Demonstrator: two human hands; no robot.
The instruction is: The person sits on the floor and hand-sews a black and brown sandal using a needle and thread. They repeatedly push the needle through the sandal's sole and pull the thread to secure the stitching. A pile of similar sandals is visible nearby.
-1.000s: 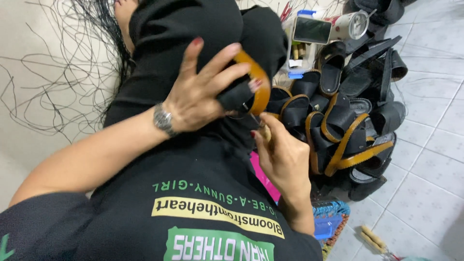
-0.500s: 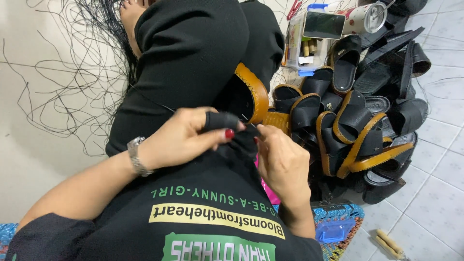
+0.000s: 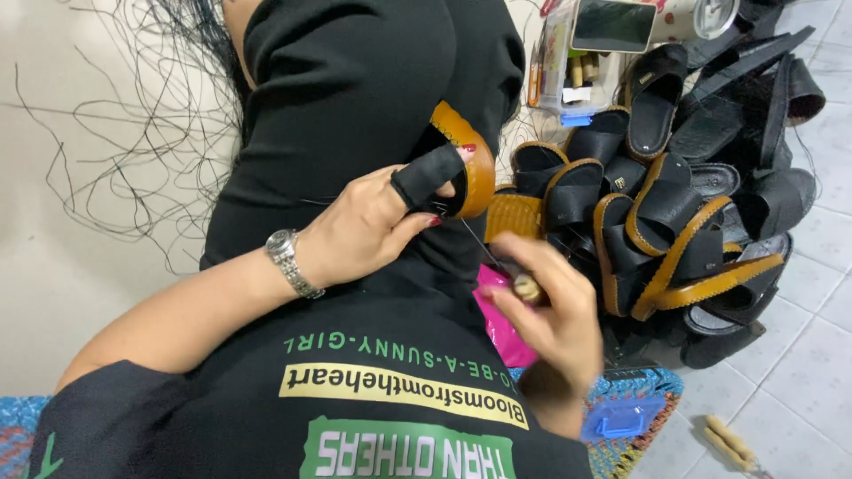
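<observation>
Tan-soled sandal with black strap (image 3: 469, 160) sits against the person's black-clad lap, clamped in the left hand (image 3: 373, 226), whose forefinger wears a black fabric guard (image 3: 428, 176). Right hand (image 3: 555, 310) is pinched shut on a small wooden-handled awl (image 3: 524, 286), just below the sandal, a dark thread (image 3: 475, 239) running between the two. To the right, a heap of finished black-and-tan sandals (image 3: 674, 231) lies on the tiled floor (image 3: 799, 372); loose black threads (image 3: 115, 133) spread at left.
</observation>
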